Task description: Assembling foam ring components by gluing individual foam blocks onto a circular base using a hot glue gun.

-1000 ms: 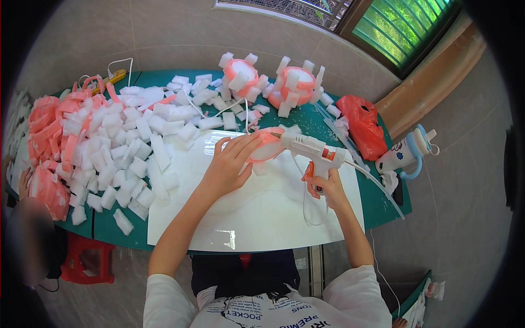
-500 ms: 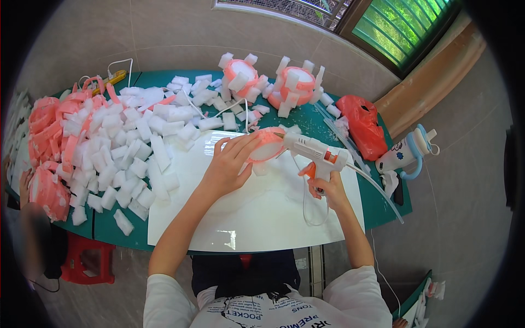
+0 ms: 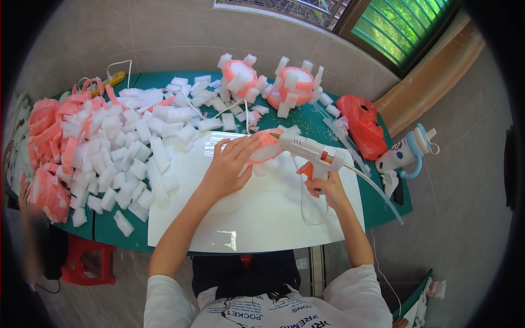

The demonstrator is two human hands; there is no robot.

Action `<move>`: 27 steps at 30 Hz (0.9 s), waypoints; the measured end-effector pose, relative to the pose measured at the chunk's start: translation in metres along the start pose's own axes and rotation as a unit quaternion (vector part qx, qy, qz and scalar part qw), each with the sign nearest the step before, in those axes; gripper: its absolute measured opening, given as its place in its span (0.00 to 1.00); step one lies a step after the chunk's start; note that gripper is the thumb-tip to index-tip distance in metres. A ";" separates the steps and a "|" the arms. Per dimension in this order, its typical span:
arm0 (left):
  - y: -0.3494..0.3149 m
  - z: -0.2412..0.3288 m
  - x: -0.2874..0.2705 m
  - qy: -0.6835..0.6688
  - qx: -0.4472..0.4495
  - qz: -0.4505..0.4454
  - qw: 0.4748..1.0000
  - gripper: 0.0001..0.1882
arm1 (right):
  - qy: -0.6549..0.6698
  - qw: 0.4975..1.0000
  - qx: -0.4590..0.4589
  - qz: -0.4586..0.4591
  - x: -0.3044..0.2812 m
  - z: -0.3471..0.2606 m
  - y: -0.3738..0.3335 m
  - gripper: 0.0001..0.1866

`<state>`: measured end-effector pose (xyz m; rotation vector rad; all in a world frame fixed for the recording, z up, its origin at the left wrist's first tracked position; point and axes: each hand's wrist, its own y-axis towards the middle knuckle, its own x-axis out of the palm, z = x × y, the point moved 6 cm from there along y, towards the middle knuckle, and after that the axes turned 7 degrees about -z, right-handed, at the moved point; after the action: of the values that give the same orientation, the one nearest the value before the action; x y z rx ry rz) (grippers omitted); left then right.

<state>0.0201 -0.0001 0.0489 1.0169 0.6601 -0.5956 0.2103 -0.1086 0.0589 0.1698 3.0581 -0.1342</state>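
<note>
My left hand [image 3: 229, 164] is closed on the left side of a round pink-and-white foam piece [image 3: 267, 153], its fingers lying over the rim. In my right hand [image 3: 330, 188] is a white hot glue gun [image 3: 310, 152] with an orange trigger, a glue stick trailing from its back. The gun's nozzle points left and is at the upper pink edge of the piece; whether it touches, I cannot tell. Beneath both hands lies a glossy white board [image 3: 262, 218]. Part of the foam piece is hidden by my fingers.
Many white foam blocks [image 3: 147, 131] heap on the left of the green table [image 3: 377, 216], beside pink foam strips [image 3: 46, 126]. Two pink rings with blocks [image 3: 295, 87] stand at the back. A red plastic bag [image 3: 362, 128] and a white bottle [image 3: 399, 154] are at the right.
The glue gun has shifted slightly left along the upper edge of the foam piece. My left hand keeps its place on the piece.
</note>
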 end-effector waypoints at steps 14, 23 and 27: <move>0.000 0.000 -0.001 -0.001 -0.005 -0.003 1.000 0.31 | 0.000 1.000 0.016 0.012 -0.001 0.004 -0.005 0.08; 0.001 -0.001 -0.001 -0.001 -0.005 -0.003 1.000 0.31 | -0.008 1.000 0.018 0.011 -0.006 0.005 -0.010 0.07; 0.001 0.001 -0.001 -0.004 -0.002 -0.002 1.000 0.31 | -0.029 0.999 0.024 0.003 -0.011 0.004 -0.013 0.10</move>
<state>0.0204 0.0000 0.0506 1.0088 0.6563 -0.6006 0.2202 -0.1228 0.0566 0.1734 2.9987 -0.2081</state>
